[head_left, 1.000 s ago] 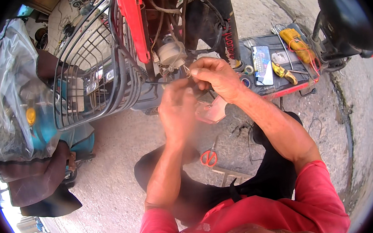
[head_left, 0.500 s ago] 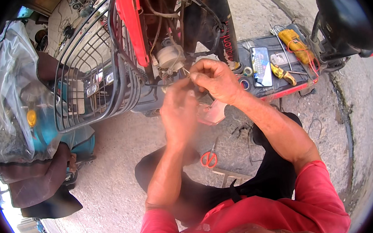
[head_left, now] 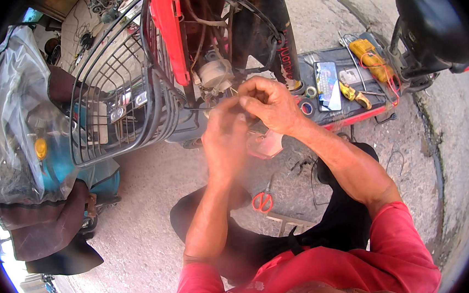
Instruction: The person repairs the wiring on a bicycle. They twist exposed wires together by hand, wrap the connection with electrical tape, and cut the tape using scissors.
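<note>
In front of me both hands meet at the opened front of a red electric scooter (head_left: 168,36). My right hand (head_left: 271,106) is closed in a pinch on a thin wire (head_left: 234,91) by the round pale housing (head_left: 215,74). My left hand (head_left: 224,139), slightly blurred, has its fingers closed around the same spot, touching the right fingertips. The wire's end is hidden among the fingers. Just below the hands shows a pale, reddish-edged panel (head_left: 267,145).
A wire basket (head_left: 112,95) stands at the left. On the footboard at right lie a phone (head_left: 328,87), yellow-handled pliers (head_left: 355,95), a yellow multimeter (head_left: 371,58) with red leads, and tape rolls (head_left: 306,108). Orange-handled scissors (head_left: 262,202) rest on the concrete between my legs.
Both hands stay together at the wire, with only small finger movements. The view has shifted very slightly.
</note>
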Demonstrator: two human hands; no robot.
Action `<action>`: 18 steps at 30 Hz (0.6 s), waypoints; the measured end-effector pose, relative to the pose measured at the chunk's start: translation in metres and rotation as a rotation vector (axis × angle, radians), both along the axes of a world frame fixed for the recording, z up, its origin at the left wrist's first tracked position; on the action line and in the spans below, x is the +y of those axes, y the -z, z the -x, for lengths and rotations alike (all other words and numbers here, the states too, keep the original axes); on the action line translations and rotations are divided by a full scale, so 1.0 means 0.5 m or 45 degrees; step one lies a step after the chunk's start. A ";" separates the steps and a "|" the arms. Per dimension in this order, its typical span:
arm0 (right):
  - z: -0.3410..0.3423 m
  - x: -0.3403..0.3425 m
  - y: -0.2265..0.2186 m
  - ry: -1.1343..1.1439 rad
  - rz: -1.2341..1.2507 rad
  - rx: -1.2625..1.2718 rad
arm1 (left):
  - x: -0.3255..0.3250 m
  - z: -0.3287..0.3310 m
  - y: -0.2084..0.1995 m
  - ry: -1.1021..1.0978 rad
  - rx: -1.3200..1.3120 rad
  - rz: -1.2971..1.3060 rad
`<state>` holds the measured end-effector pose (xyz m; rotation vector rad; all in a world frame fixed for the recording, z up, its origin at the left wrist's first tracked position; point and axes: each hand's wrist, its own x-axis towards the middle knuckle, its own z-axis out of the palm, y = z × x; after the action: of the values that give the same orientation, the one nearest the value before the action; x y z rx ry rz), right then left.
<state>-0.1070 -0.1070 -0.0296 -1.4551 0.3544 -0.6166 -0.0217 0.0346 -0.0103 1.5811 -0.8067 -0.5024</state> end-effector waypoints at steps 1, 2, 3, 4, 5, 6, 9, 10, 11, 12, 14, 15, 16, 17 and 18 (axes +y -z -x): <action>0.001 -0.001 0.000 -0.012 -0.003 -0.014 | 0.000 -0.002 0.002 -0.005 0.005 0.003; 0.001 -0.003 0.001 -0.024 -0.006 -0.029 | 0.000 -0.003 0.004 -0.011 0.011 0.006; 0.001 -0.004 0.001 -0.037 -0.009 -0.044 | 0.001 -0.004 0.003 -0.029 0.018 0.002; 0.003 -0.005 0.001 -0.036 0.004 -0.039 | 0.001 -0.004 0.003 -0.046 0.027 -0.001; 0.004 -0.006 -0.001 -0.036 0.016 -0.034 | 0.001 -0.004 0.000 -0.076 0.038 -0.011; 0.005 -0.007 -0.003 -0.035 0.028 -0.030 | 0.002 -0.003 -0.002 -0.105 0.049 -0.021; 0.002 -0.005 -0.011 -0.032 0.023 0.038 | 0.006 -0.004 0.002 -0.136 0.040 -0.045; 0.001 -0.004 -0.012 -0.021 -0.003 0.050 | 0.005 -0.003 0.001 -0.137 0.046 -0.041; -0.001 -0.002 -0.013 -0.010 -0.030 0.062 | 0.003 -0.001 -0.001 -0.137 0.053 -0.037; -0.003 -0.001 -0.014 0.002 -0.056 0.074 | 0.001 0.001 -0.003 -0.136 0.060 -0.033; -0.009 0.000 -0.011 0.019 -0.015 0.056 | 0.000 0.004 -0.007 -0.149 0.079 -0.014; -0.011 0.000 -0.010 0.028 0.006 0.046 | -0.001 0.006 -0.008 -0.155 0.088 -0.004; -0.012 0.001 -0.012 0.027 0.021 0.050 | -0.001 0.007 -0.009 -0.158 0.093 -0.003; -0.012 0.002 -0.015 0.026 0.037 0.054 | -0.001 0.007 -0.010 -0.161 0.098 -0.002; -0.012 0.003 -0.016 0.025 0.052 0.057 | 0.000 0.007 -0.010 -0.164 0.103 -0.001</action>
<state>-0.1012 -0.1055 -0.0214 -1.5082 0.3933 -0.6106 -0.0254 0.0344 -0.0053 1.5919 -0.6392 -0.4705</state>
